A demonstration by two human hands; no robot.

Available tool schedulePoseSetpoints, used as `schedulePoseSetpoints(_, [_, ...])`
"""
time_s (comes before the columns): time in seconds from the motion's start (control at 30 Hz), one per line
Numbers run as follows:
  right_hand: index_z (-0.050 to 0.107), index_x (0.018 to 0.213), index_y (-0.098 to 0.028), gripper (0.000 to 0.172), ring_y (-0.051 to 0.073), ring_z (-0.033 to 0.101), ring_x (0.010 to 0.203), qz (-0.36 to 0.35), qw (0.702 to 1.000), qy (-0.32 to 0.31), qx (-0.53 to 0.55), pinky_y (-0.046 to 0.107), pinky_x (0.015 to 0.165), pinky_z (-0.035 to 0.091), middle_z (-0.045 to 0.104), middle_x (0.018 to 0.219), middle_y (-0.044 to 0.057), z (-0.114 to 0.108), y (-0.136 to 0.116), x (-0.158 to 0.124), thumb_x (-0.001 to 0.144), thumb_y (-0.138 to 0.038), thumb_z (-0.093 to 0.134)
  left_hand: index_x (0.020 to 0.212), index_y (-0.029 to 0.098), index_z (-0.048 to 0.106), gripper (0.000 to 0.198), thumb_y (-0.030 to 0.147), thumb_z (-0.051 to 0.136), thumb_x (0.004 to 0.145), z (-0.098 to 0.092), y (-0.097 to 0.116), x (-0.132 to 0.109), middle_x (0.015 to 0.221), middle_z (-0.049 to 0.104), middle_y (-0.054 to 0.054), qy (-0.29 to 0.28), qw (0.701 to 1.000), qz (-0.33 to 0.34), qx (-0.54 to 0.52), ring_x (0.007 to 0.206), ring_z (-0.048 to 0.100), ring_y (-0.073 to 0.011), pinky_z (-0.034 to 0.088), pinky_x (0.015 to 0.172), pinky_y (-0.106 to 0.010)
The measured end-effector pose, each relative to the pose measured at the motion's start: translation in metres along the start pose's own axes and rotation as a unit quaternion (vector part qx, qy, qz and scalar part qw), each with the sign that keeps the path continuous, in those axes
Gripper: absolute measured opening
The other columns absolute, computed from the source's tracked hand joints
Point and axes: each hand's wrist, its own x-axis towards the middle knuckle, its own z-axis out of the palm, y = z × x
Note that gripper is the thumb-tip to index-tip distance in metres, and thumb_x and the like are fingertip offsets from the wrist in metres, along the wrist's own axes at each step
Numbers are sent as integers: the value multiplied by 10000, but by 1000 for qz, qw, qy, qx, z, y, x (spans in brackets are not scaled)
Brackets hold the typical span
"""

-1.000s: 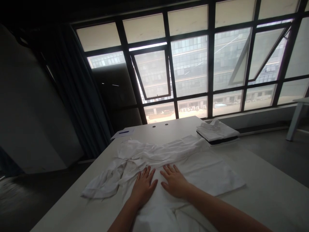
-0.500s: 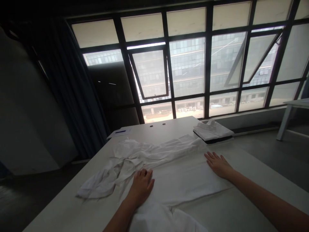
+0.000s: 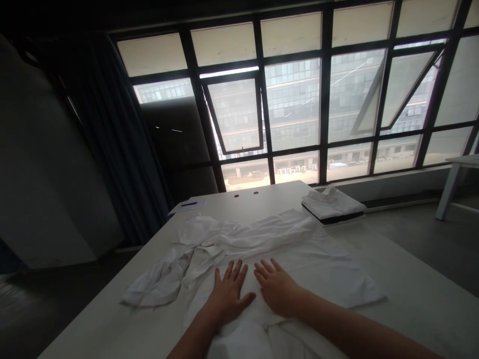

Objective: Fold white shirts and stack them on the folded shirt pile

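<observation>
White thin-fabric garment, shirt-like (image 3: 329, 271), lies across the middle of the desk, near end running out of frame. White flat-topped desk (image 3: 419, 284) gives it full backing, probably why it's laid out here and not held up.

Left hand (image 3: 229, 295): palm down on the cloth, fingers fanned, thumb out toward the other hand. Right hand (image 3: 277, 290): just beside it, also palm down, fingers slightly apart, thumb hidden. Neither pinches anything. Flat palms likely spread the load and keep the fabric from bunching. Panel around the hands is fairly flat; far side and left part are rumpled, so uneven tension there, I'd guess.

Further out: folded white cloth bundle (image 3: 333, 202) on a flat black layer (image 3: 346, 219), at the far right edge, apparently parked clear of the garment. White paper sheet (image 3: 176, 209) with a slim dark-blue pen (image 3: 189, 204) on top at the far left edge, also clear of the fabric.
</observation>
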Motion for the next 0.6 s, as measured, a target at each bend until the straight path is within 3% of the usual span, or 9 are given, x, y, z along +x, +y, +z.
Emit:
schedulePoseSetpoints(0.07, [295,1573,-118,683,310,204,1517,-16,999,5,29,532,1230,104,278,1638,148,8,-15,13,949,-371,408,1608,331,112,841,788,282,922,2,-5,0,1677,38,-29,1,1000,6,3,1542,25,-353,43,1160,-722])
schedulePoseSetpoints(0.17, [271,1581,-101,716,308,181,1525,19,998,-12,50,506,1237,98,242,1647,153,11,-5,17,965,-448,386,1603,349,110,763,729,275,962,5,-14,-1,1676,50,-6,7,1000,4,11,1544,35,-337,58,1173,-699])
schedulePoseSetpoints(0.37, [262,1587,-108,833,298,129,1539,147,989,-4,17,484,1245,43,204,1655,141,-1,86,-25,965,-662,284,1591,359,210,710,714,275,980,8,-41,-2,1670,121,-20,42,998,-32,21,1543,101,-303,102,1211,-605])
schedulePoseSetpoints(0.5, [284,1576,-88,854,291,164,1533,233,972,3,-35,483,1245,83,228,1646,144,-13,152,-68,960,-679,253,1590,322,245,709,693,296,987,7,-51,-3,1665,154,-24,53,998,-37,19,1538,158,-253,135,1240,-482])
schedulePoseSetpoints(0.6, [289,1572,-86,841,286,176,1530,274,959,13,-66,483,1243,115,228,1646,136,-17,182,-96,960,-663,256,1586,314,266,686,657,320,994,7,-48,-5,1663,169,-20,63,996,-54,25,1537,162,-255,135,1241,-475])
